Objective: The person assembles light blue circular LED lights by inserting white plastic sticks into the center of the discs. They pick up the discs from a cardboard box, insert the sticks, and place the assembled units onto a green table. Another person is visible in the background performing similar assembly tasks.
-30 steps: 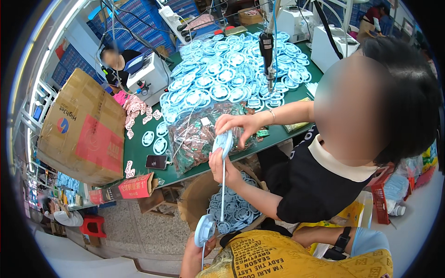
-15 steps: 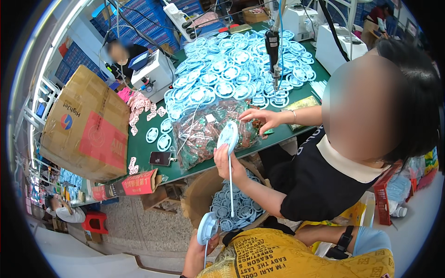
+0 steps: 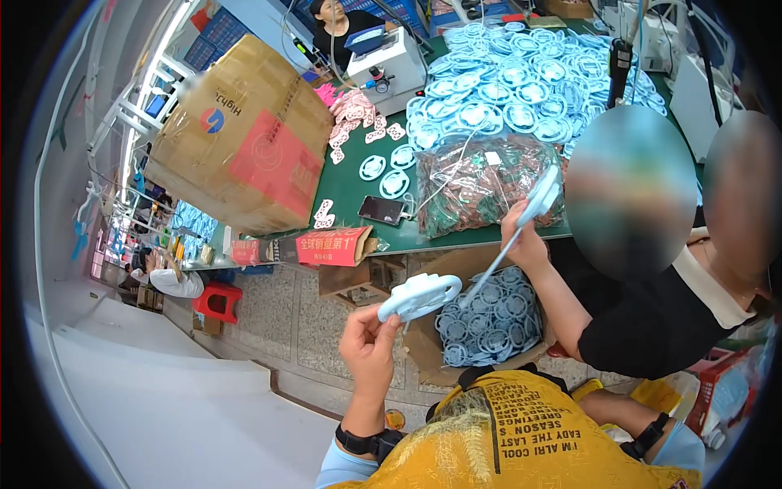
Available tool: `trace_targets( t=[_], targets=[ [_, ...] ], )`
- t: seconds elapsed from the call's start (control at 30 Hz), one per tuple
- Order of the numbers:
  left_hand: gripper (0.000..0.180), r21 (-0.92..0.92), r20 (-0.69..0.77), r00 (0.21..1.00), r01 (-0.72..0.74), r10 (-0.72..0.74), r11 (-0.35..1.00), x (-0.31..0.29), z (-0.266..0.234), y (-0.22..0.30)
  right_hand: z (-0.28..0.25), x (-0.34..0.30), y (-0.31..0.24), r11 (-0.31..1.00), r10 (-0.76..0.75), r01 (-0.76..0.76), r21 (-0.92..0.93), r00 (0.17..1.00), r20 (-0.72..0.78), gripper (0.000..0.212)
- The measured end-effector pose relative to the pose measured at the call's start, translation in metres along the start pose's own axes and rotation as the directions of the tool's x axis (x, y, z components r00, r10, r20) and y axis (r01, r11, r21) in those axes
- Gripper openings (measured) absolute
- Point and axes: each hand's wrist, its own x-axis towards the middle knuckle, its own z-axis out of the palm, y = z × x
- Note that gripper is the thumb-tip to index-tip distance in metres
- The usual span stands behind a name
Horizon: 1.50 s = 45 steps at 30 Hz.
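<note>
My left hand (image 3: 368, 349) is raised at the lower middle, its thumb and fingers pinched on the edge of a light blue round plastic piece (image 3: 419, 297). The piece is tilted and has openings in its face. Of my right arm, the forearm (image 3: 615, 411) with a black wristband shows, but the hand itself is hidden beyond my yellow shirt. Just ahead, a co-worker's hand (image 3: 524, 236) holds a similar light blue disc (image 3: 542, 196) on a thin stick, which points down toward my piece.
A carton of blue rings (image 3: 493, 318) stands on the floor below the green table (image 3: 342, 187). On the table are a heap of blue rings (image 3: 521, 81), a clear bag of brown-green parts (image 3: 472, 187), a phone (image 3: 381, 210) and a big cardboard box (image 3: 244, 138). A red stool (image 3: 217, 301) is at left.
My view has swung left, so the scene sits further right. My left hand has risen with the blue piece. The co-worker's free hand is no longer visible at the bag.
</note>
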Motion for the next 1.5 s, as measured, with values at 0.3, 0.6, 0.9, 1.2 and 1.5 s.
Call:
trace_targets(
  t=[0.3, 0.6, 0.9, 1.2, 1.5],
  targets=[
    [0.023, 0.461, 0.122, 0.937, -0.345, 0.327, 0.818, 0.003, -0.008, 0.0, 0.002, 0.003, 0.003, 0.999, 0.018, -0.018, -0.027, 1.0, -0.007, 0.03],
    [0.028, -0.488, 0.123, 0.826, 0.534, -0.551, 0.691, 0.015, -0.028, -0.059, -0.005, -0.001, -0.006, 0.995, -0.076, 0.073, -0.061, 0.995, -0.059, 0.036],
    [0.027, -0.581, 0.253, 0.746, 0.626, -0.616, 0.52, 0.016, -0.032, -0.082, -0.012, -0.011, -0.017, 0.999, -0.036, 0.037, 0.015, 0.997, -0.074, 0.037],
    [0.016, -0.632, 0.275, 0.707, 0.644, -0.652, 0.431, 0.017, -0.029, -0.081, -0.005, -0.007, -0.016, 1.0, -0.021, 0.022, 0.008, 0.998, -0.056, 0.039],
    [0.015, -0.641, 0.29, 0.667, 0.668, -0.687, 0.378, 0.012, -0.036, -0.085, -0.002, -0.004, -0.013, 0.998, -0.041, 0.041, -0.046, 0.999, -0.003, 0.038]
  ],
)
